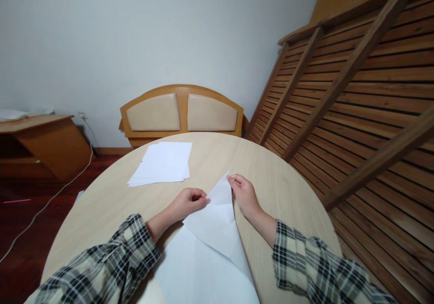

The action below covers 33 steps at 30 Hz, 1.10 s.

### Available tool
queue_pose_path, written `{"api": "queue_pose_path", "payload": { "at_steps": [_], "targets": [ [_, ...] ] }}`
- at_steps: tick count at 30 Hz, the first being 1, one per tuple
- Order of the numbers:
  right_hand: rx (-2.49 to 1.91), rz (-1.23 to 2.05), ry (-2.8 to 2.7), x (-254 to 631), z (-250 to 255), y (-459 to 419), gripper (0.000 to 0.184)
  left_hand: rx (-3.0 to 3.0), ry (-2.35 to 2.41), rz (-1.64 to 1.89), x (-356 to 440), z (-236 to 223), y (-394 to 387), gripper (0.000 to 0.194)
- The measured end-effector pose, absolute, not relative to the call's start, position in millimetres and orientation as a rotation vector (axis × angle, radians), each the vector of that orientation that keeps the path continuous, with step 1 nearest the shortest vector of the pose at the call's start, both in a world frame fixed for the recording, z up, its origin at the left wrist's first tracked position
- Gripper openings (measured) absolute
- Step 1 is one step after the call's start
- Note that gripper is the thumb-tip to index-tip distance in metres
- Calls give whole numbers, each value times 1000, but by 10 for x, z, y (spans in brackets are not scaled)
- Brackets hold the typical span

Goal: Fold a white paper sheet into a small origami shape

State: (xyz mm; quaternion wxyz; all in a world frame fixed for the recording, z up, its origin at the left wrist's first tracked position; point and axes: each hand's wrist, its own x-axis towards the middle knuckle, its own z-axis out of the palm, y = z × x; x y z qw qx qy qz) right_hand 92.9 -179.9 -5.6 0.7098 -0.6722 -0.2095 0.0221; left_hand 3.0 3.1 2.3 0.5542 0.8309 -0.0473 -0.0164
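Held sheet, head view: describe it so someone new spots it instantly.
Find the round, pale wooden table filling the lower middle. Nearer the camera on it, the left hand and right hand hold the far end of a white sheet. Unlike the flat paper stack farther back to the left, it tapers to a point, with a folded-over flap.

White sheet of paper (203,268), pale wood-grained table (281,186)
Shirt sleeves (111,259) plaid in black, grey and cream; beyond the table's far edge, an orange-brown headboard (183,109) with beige panels (152,114).
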Motion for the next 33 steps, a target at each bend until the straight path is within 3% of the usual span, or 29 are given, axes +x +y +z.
{"api": "queue_pose_path", "payload": {
  "at_steps": [9, 18, 33],
  "targets": [
    [-1355, 138, -409, 925, 36, -1800, 34, 1952, -110, -77, 35, -4, 51, 36],
    [-1507, -82, -459, 957, 42, -1789, 29, 1969, -137, -118, 33, 43, 40, 39],
    [-1495, -108, -397, 974, 70, -1783, 35, 1982, -134, -93, 32, 40, 28, 36]
  ]
}}
